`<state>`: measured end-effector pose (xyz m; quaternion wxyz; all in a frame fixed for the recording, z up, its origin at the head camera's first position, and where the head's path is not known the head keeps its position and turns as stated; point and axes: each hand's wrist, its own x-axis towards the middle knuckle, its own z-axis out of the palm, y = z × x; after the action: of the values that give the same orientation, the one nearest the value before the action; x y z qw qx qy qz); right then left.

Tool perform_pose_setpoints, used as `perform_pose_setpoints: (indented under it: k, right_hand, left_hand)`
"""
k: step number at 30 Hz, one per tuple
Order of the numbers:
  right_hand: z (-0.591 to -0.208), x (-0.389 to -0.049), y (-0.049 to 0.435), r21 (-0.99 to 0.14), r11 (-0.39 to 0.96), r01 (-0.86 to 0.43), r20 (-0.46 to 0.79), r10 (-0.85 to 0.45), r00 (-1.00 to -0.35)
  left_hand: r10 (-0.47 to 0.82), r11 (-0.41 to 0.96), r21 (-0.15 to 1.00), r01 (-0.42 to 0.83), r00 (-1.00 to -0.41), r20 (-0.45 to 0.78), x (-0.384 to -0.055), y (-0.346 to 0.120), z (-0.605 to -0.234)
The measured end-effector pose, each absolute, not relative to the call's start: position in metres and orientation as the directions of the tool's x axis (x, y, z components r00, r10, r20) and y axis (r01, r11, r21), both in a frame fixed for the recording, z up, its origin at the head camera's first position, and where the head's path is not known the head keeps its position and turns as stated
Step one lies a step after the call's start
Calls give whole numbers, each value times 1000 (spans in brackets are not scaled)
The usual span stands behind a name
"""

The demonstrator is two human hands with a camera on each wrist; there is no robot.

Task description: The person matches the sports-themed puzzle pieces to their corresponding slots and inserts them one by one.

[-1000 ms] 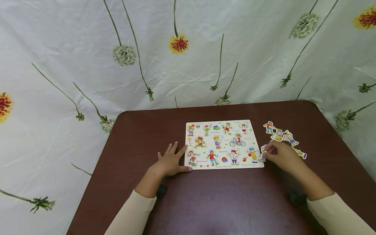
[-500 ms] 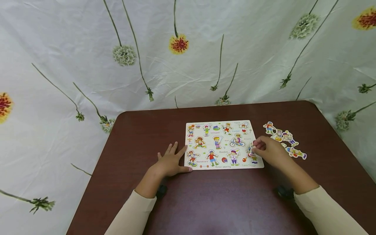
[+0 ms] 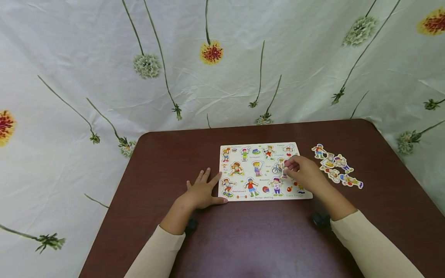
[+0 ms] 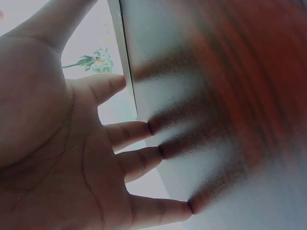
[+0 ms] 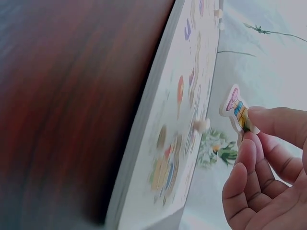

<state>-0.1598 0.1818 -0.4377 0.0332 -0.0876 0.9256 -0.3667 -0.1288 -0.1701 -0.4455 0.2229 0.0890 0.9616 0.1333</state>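
Note:
A white peg puzzle board (image 3: 243,193) printed with children playing sports lies on the table. My right hand (image 3: 304,173) is over the board's right part, overlapping the bicycle picture. Between thumb and fingers it pinches a small figure-shaped puzzle piece (image 5: 240,112); the right wrist view shows pink shoes and yellow legs on it, held off the board's face. My left hand (image 3: 201,193) spreads its fingers at the board's left side, with thumb at the lower left corner and index finger at the left edge. Its fingertips rest on the tabletop in the left wrist view (image 4: 120,139).
Several loose puzzle pieces (image 3: 340,162) lie in a cluster on the dark brown table (image 3: 180,150), to the right of the board. A small wooden peg (image 5: 201,125) sticks up from the board. Behind the table hangs a flowered white cloth (image 3: 236,88).
My right hand has carried the puzzle piece leftward from the board's right edge to over the bicycle picture, uncovering the loose pieces. The left hand stays in place.

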Motion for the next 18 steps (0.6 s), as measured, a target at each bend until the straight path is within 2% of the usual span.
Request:
perform_pose_setpoints:
  k: [11,18]
  right_hand:
    - [-438,-174,151,-708,674,-210,77,-222,-972]
    - [-436,-186,133,-701,678,-223,72,-243,-967]
  left_hand:
    - [231,949,294,112,-883,-409,-129,-171,-446]
    - [234,949,293,116,-883,-407,-129,-171,-446]
